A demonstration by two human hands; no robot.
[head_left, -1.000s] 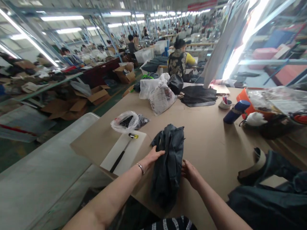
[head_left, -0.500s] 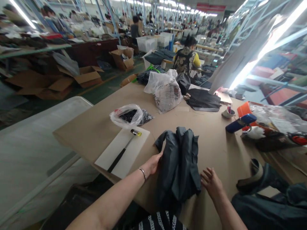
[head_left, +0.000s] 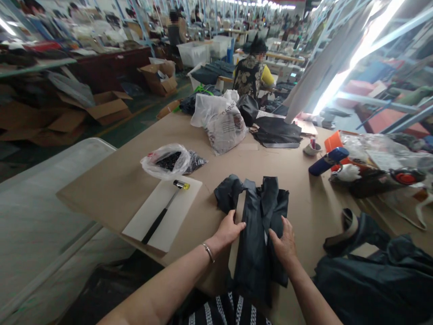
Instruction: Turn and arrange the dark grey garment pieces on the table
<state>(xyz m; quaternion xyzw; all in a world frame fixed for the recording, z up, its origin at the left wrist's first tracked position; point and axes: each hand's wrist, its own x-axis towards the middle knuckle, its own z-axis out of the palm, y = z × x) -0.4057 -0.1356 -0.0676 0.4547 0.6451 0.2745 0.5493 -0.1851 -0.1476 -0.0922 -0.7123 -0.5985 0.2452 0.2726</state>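
Here, left hand (head_left: 230, 230) and right hand (head_left: 286, 243) both press flat, fingers spread, on dark garment (head_left: 260, 225) at table (head_left: 118, 189) centre; clear bag (head_left: 165, 161) at 10 o'clock holds dark pieces

No text, label, brand or number can be read anywhere in this view. The white plastic bag (head_left: 220, 123), far beyond the left hand (head_left: 229, 230) on the counter (head_left: 297, 180), carries a line of dark printing, but it is too small and creased to make out. A red banner hangs high at the far end of the hall, well past both hands, and its lettering is too blurred to read.
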